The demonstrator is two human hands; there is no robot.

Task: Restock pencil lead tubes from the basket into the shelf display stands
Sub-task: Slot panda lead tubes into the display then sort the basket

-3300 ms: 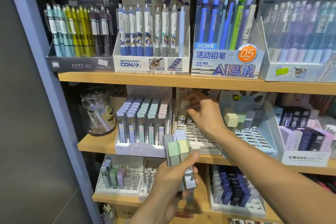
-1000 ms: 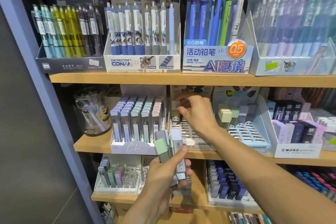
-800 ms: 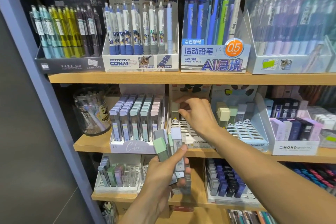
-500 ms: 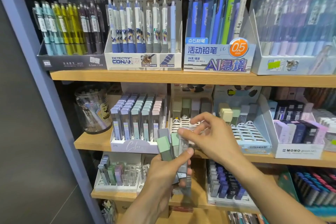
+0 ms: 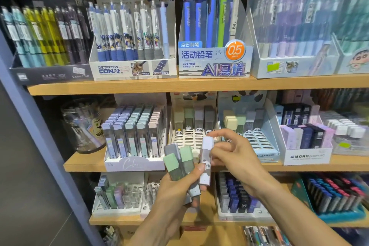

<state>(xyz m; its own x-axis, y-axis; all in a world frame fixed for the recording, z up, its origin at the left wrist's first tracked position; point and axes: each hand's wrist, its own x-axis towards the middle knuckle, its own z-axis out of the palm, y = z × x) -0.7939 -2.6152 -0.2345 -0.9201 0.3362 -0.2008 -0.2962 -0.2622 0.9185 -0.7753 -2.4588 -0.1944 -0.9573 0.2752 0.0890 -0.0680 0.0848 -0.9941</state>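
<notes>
My left hand grips a bunch of lead tubes with green and grey caps, in front of the middle shelf. My right hand pinches one pale lilac-capped tube with a panda print, held upright just right of the bunch. Behind them stands the white panda display stand, its slotted grid mostly bare, with a back row of tubes in olive, green, lilac and grey. A second panda stand sits to its right with a few tubes at the back. No basket is in view.
A full stand of pastel lead cases sits left of the panda stand, beside a clear jar. A MONO box stands to the right. Mechanical pencil boxes fill the upper shelf; more lead trays sit below.
My right hand left the back row of the panda stand, came down to the bunch in my left hand and now pinches one lilac-capped tube pulled from it.
</notes>
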